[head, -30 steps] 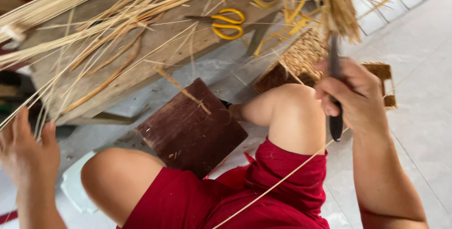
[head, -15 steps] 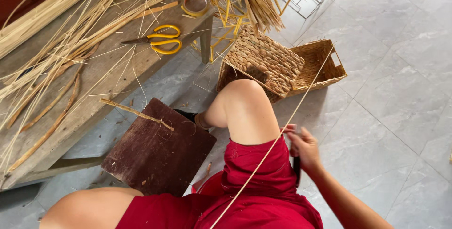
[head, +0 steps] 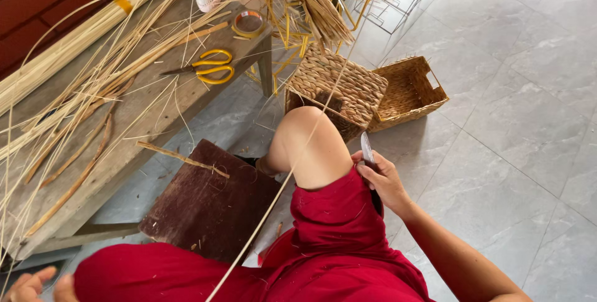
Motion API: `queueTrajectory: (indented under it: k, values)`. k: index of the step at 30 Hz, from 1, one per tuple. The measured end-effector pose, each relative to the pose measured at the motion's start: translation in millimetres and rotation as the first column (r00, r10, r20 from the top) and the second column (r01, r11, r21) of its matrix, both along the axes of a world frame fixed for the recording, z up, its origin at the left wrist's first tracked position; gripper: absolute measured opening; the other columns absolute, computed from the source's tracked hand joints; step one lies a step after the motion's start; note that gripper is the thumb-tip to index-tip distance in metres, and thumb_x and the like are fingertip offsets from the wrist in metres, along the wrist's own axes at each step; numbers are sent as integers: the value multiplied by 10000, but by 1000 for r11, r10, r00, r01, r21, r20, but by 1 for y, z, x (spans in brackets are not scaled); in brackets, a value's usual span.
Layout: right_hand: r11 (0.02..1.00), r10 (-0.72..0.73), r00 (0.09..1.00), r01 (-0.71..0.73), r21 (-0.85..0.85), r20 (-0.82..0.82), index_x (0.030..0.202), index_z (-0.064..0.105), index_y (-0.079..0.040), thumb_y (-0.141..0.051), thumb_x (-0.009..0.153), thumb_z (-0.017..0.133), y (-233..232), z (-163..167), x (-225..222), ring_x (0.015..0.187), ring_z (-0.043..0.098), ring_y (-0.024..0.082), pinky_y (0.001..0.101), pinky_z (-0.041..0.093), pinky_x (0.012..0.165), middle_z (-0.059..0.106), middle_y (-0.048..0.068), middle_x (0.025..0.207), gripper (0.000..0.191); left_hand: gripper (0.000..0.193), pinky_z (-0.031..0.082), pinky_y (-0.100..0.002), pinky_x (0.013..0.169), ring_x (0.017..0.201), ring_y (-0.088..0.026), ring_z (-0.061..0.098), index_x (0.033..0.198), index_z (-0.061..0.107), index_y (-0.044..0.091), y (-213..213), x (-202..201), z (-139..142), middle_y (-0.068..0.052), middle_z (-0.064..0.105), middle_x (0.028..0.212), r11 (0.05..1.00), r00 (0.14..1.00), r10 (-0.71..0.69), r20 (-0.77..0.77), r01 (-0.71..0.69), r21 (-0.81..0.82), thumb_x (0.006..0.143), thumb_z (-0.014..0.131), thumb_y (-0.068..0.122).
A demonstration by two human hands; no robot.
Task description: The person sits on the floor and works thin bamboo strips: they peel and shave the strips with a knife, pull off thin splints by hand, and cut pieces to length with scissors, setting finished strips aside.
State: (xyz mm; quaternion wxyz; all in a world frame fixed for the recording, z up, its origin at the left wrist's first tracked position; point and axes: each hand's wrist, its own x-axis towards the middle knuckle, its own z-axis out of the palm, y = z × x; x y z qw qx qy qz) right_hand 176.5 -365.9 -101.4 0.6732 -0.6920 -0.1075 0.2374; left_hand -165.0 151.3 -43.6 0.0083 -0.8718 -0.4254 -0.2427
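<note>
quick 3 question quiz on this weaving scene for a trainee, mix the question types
1. True or false: the right hand grips a knife beside the raised knee.
2. Which tool lies on the wooden bench? A) hammer B) yellow-handled scissors C) pliers
3. Fill in: behind the knee, a closed woven box stands beside an open woven ____.

Key:
1. True. The blade points up past the fingers.
2. B. They lie among loose reed strips.
3. Basket. The left hand shows only at the bottom corner; what it holds cannot be told.
</note>
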Motion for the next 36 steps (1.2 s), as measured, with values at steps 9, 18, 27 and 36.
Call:
queueTrajectory:
  k: [9, 18, 27, 36]
  values:
    - [988, 43, 986, -18, -155, 160, 1009, 648, -68, -44, 943, 689, 12, 8, 1, 599, 455, 6, 179, 367, 506, 528, -83, 726, 81, 1044, 502, -384, 948, 1163, -218, 637, 1567, 282, 128, -210, 73, 12, -139, 563, 1377, 35, 703, -562, 435, 546, -837, 746, 888, 350]
    - [918, 78, 707, 224, -327, 703, 942, 678, -54, -96, 923, 770, 114, 82, 74, 704, 595, 170, 330, 481, 672, 630, 58, 779, 103, 326, 460, -224, 511, 551, -58, 533, 1247, 747, 89, -196, 51, 7, 15, 582, 605, 59, 796, -218, 564, 588, -807, 927, 690, 111]
    - [940, 215, 891, -77, -332, 400, 955, 787, -118, -150, 856, 862, 192, 65, 150, 693, 678, 153, 297, 535, 670, 757, -1, 789, 128, 300, 425, -217, 452, 494, -48, 499, 1202, 768, 90, -201, 40, 19, 41, 590, 603, 75, 775, -177, 606, 625, -777, 927, 694, 187]
    - [917, -55, 946, 174, -358, 319, 1129, 794, -175, -211, 1027, 693, 138, 120, 101, 601, 471, 140, 297, 355, 511, 718, 1, 876, 148, 290, 362, -194, 435, 488, -24, 480, 1185, 761, 71, -187, 29, 23, 56, 551, 565, 202, 761, -96, 642, 646, -736, 955, 668, 221]
